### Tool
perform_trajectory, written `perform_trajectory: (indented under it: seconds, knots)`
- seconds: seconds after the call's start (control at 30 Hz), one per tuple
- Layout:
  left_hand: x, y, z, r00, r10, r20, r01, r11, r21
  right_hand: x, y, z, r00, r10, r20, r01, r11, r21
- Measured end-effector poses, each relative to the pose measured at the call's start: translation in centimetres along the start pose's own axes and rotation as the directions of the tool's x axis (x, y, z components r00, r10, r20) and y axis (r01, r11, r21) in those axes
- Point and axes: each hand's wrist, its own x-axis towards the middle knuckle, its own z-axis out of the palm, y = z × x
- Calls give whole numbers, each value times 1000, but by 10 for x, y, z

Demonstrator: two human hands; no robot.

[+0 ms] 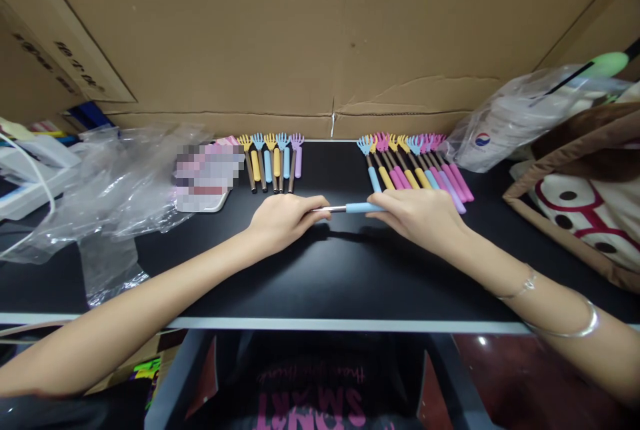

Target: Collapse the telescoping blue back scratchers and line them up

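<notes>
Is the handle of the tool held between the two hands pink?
No, the back scratcher between the left hand and right hand has a light blue handle.

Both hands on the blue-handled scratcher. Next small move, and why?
Probably lay the scratcher at the near end of the left row, beside the purple one. The left hand pinches its metal shaft and the right hand its blue handle, level above the table. That row is shorter, with room beside it.
</notes>
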Motion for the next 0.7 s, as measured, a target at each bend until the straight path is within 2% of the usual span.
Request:
perform_trajectory:
  seconds: [0.2,0.37,0.53,0.7]
  knots:
    - [2,0,-7,999,43,-19,-41,994,104,2,3,3,998,-34,49,32,998,49]
    - [2,-3,-10,997,77,-29,-68,972,224,3,7,1,999,-17,35,16,999,43]
    - [3,-5,-10,996,85,-22,-76,960,270,3,13,-1,998,-9,61,4,997,71]
    - [2,-11,-16,993,83,-81,-54,949,312,3,25,4,999,14,48,-19,995,94]
